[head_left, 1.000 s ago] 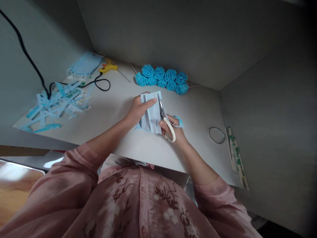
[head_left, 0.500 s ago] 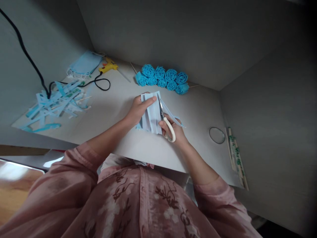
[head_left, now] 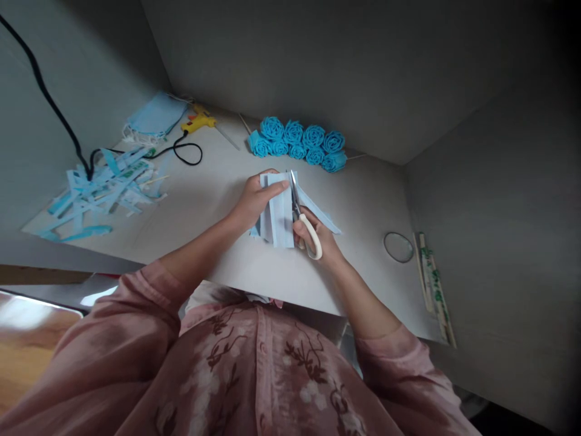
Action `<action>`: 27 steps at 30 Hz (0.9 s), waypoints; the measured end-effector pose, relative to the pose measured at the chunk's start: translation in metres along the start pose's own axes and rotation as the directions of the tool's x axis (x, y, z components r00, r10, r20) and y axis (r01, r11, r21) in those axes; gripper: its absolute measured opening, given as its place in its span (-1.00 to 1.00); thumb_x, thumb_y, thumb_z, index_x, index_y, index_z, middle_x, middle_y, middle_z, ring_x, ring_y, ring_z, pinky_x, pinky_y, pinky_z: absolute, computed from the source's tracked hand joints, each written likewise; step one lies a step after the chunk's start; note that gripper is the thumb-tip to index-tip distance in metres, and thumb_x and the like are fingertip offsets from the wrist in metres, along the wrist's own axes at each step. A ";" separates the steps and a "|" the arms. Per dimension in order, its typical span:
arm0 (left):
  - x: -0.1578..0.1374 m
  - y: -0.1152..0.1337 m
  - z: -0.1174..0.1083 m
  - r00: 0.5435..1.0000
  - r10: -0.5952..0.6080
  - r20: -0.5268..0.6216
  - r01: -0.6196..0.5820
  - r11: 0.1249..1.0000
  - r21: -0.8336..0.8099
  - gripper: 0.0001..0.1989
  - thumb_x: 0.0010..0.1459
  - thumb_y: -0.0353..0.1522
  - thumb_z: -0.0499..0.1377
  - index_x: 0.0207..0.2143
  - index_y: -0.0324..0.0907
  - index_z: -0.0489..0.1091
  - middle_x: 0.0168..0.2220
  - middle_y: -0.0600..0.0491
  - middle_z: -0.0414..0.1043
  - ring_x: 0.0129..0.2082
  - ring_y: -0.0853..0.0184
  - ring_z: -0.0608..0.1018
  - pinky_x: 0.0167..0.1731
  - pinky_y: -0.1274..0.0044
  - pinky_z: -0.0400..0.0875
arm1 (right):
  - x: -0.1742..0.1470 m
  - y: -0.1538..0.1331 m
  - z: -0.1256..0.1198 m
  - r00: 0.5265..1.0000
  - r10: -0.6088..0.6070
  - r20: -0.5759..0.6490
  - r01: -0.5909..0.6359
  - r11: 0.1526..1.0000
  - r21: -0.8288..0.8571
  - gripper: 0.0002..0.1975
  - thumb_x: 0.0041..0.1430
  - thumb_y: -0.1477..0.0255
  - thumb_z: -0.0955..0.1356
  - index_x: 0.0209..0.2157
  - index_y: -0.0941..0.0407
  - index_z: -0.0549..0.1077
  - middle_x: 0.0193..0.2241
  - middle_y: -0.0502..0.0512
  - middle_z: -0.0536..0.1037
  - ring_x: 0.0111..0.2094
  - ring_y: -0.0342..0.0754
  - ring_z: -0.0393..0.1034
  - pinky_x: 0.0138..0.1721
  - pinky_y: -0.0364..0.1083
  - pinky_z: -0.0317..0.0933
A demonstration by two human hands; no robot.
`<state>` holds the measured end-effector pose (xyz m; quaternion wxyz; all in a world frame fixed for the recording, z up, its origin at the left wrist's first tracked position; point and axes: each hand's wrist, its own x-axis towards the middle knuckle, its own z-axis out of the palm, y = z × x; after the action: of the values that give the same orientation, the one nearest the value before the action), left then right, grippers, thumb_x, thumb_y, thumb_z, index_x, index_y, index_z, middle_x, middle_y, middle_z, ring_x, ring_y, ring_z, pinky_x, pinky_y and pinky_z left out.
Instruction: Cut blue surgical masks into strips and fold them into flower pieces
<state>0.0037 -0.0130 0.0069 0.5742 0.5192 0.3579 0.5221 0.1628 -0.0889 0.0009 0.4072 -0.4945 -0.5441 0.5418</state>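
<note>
Two grips: your left fingers (head_left: 276, 189) pinch pleated fabric (head_left: 282, 224); right fingers (head_left: 299, 229) hold scissors (head_left: 311, 231). Slipping blades (head_left: 295, 192) could nick your nearby left thumb (head_left: 279, 186).

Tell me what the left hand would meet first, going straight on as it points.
Likely the scissors, whose blades stand just past the thumb of the left hand, though depth is unclear.

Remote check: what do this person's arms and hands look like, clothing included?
The left hand and right hand are bare, with no glove or watch visible. Both forearms are uncovered below loose pink sleeves. The matching buttoned shirt carries brown leafy sprigs and pale blossoms.
</note>
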 end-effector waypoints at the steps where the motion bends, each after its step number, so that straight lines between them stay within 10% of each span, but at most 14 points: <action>1: 0.000 0.000 0.001 1.000 -0.009 0.007 0.009 1.000 0.003 -0.71 -0.04 -0.25 0.30 -0.50 -0.19 0.24 -0.55 0.17 0.17 -0.55 0.49 0.27 -0.52 0.60 0.18 | 0.000 -0.001 0.000 1.000 0.002 -0.002 -0.002 1.000 0.001 -0.35 -0.11 -0.12 0.44 -0.14 0.08 0.47 -0.63 -0.11 0.28 -0.62 -0.19 0.14 -0.61 -0.14 0.03; 27: -0.004 0.002 0.003 0.998 -0.045 0.047 0.045 0.999 0.010 -0.72 -0.01 -0.26 0.28 -0.50 -0.18 0.22 -0.57 0.18 0.17 -0.56 0.49 0.28 -0.51 0.60 0.19 | -0.001 0.001 0.002 0.997 -0.034 -0.068 0.033 0.999 -0.021 -0.48 -0.03 -0.06 0.44 -0.25 0.09 0.47 -0.72 -0.14 0.25 -0.69 -0.20 0.13 -0.67 -0.14 0.04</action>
<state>0.0057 -0.0179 0.0088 0.5917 0.5258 0.3585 0.4950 0.1608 -0.0901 0.0000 0.4296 -0.5077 -0.5436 0.5121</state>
